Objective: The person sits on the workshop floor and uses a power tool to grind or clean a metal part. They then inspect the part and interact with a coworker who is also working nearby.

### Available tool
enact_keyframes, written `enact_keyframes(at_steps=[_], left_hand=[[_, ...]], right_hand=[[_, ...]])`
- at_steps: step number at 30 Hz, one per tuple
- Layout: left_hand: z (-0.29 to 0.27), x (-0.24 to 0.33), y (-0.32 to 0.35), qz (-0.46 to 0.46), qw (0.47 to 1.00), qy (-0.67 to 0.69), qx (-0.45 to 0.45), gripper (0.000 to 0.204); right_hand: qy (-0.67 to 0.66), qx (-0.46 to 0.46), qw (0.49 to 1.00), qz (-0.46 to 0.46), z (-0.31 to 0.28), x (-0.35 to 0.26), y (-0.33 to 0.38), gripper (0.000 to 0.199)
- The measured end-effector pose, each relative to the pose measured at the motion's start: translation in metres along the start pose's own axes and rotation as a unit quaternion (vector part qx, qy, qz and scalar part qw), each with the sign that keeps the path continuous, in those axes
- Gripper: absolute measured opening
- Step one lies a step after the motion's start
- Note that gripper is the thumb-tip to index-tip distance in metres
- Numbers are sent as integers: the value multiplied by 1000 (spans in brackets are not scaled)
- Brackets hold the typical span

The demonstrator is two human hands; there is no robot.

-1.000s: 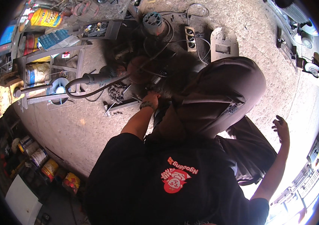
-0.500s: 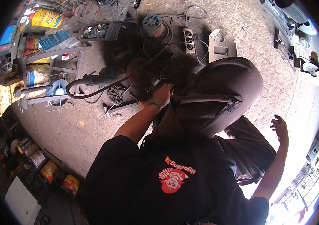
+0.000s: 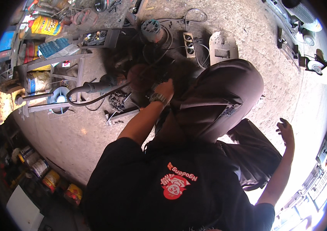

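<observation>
My left hand (image 3: 165, 90), with a watch (image 3: 158, 98) on its wrist, reaches down beside my raised knee into deep shadow. Its fingers are lost in the dark next to a dark metal part, so whether they grip it is unclear. A dark power tool (image 3: 98, 86) with a thick looping cable (image 3: 71, 101) lies to the left of that hand. Between them sits a small heap of dark scraps (image 3: 117, 101). Out to the right, my right hand (image 3: 286, 133) hangs in the air past my other leg, fingers apart and loosely bent, holding nothing visible.
A power strip (image 3: 189, 45), a teal round-topped object (image 3: 152, 30) and a pale metal plate (image 3: 223, 48) lie ahead on the concrete floor. A metal frame (image 3: 80, 69) stands left. Paint cans (image 3: 51, 180) line the lower left. A grinding disc (image 3: 316, 67) shows far right.
My left hand has moved forward and slightly left, deeper into the shadow. My right hand stays in about the same place. The whole view has shifted slightly.
</observation>
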State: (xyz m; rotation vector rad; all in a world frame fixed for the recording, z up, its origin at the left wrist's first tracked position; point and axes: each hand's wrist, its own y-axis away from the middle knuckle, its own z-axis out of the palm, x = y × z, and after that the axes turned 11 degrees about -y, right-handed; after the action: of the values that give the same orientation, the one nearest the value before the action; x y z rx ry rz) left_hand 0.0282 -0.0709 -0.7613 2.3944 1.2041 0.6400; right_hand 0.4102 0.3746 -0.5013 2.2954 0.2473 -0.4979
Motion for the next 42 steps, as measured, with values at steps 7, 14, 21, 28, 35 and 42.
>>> enact_keyframes(at_steps=[7, 14, 21, 28, 35, 42], left_hand=[[-16, -31, 69, -22, 999, -44, -21, 22], [14, -46, 56, -52, 997, -32, -50, 31], [-18, -26, 48, -16, 996, -67, -64, 31], [-10, -50, 19, -3, 990, -141, -18, 28], [9, -70, 33, -76, 970, 52, 223, 22], [70, -83, 32, -105, 980, -56, 162, 39]], right_hand=[[-1, -9, 1000, -19, -1, 3, -10, 55], [-9, 0, 999, -35, 0, -7, -2, 55], [-14, 8, 1000, -26, 0, -4, 10, 55], [-15, -5, 999, -29, -1, -3, 4, 56], [-3, -8, 1000, -27, 0, -1, -2, 55], [15, -23, 1000, 3, 1, 13, -10, 55]])
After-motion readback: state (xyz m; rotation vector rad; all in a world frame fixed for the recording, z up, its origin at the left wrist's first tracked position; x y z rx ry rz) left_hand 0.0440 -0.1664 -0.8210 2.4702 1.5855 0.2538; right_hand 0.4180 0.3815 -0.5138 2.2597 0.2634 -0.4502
